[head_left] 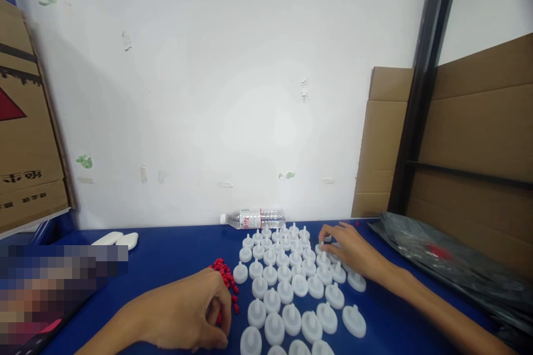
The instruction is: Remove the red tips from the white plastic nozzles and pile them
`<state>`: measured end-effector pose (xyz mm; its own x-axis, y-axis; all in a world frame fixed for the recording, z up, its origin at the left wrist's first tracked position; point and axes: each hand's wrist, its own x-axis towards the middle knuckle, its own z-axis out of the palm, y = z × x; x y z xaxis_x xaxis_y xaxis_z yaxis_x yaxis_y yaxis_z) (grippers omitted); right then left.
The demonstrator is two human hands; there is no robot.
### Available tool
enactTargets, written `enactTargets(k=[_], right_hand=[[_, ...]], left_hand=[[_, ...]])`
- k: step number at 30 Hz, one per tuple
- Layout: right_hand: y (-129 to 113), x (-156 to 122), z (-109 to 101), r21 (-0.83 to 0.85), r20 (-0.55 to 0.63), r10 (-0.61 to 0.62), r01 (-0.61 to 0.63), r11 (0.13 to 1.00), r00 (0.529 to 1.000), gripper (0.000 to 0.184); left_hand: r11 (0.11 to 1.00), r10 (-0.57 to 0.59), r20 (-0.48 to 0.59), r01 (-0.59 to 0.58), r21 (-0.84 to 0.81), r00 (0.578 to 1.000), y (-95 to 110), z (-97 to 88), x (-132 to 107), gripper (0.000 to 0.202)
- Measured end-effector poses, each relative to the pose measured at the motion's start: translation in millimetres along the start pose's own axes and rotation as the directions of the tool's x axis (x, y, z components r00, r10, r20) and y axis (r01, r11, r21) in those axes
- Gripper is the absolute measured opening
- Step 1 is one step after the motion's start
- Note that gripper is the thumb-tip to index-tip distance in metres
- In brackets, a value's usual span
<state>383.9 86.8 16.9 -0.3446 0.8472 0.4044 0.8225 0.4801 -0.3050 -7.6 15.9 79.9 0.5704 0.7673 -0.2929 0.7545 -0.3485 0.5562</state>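
Many white round caps with pointed spouts stand spout-up in rough rows on the blue table. My left hand is at the left of these rows, its fingers curled in. A small red cap shows inside the curl, partly hidden by the fingers. Beside that hand lies a loose pile of small red caps. At the right edge of the rows is my right hand, thumb and fingertips closing around the spout of a white cap. Its palm covers some neighbouring caps.
A clear plastic bottle lies against the wall behind the rows. Two white objects rest at the back left, near a blurred-out area. Grey plastic bags lie at right. Cardboard stands at left, with more cardboard at right.
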Motion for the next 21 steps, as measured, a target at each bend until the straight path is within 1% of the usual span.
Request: enactTargets(k=[2,4,6,9,11,12,15,17,19,21], right_hand=[[-3,1,-2,0.032,-0.048,0.0,0.002,1.0,0.999,0.01],[-6,2,-3,0.064,-0.114,0.013,-0.006,0.998,0.993,0.015],[-11,3,-4,0.088,-0.175,0.034,-0.018,0.996,0.984,0.019],[-25,4,-4,0.122,-0.257,0.032,0.0,0.993,0.966,0.019],[-40,2,-6,0.137,-0.309,-0.016,0.061,0.989,0.951,0.015],[-50,0,-7,0.129,-0.315,-0.058,0.103,0.986,0.947,0.013],[-84,-7,-14,0.063,-0.239,-0.223,0.245,0.967,0.945,0.01],[-108,-13,-16,0.045,-0.225,-0.288,0.305,0.951,0.931,0.012],[-130,-17,-16,0.048,-0.195,-0.325,0.34,0.939,0.926,0.011],[-145,-20,-13,0.062,-0.194,-0.34,0.358,0.932,0.92,0.013]], left_hand=[[0.997,0.025,-0.05,-0.029,-0.066,0.998,6,-4.6,-3,0.012],[0.981,0.048,-0.084,-0.063,-0.182,0.995,11,-8.8,-4,0.017],[0.946,0.077,-0.099,-0.104,-0.306,0.992,13,-10.2,-3,0.022],[0.888,0.113,-0.161,-0.172,-0.426,0.98,10,-5.4,6,0.025],[0.868,0.101,-0.236,-0.201,-0.453,0.967,7,1.2,14,0.028],[0.866,0.093,-0.281,-0.216,-0.45,0.955,7,4.9,18,0.028],[0.873,0.078,-0.391,-0.252,-0.418,0.917,14,15.1,28,0.029],[0.846,0.093,-0.46,-0.314,-0.43,0.883,24,20.1,32,0.032],[0.841,0.077,-0.565,-0.358,-0.406,0.822,34,23.8,34,0.035],[0.882,0.065,-0.652,-0.349,-0.317,0.755,43,26.8,34,0.035]])
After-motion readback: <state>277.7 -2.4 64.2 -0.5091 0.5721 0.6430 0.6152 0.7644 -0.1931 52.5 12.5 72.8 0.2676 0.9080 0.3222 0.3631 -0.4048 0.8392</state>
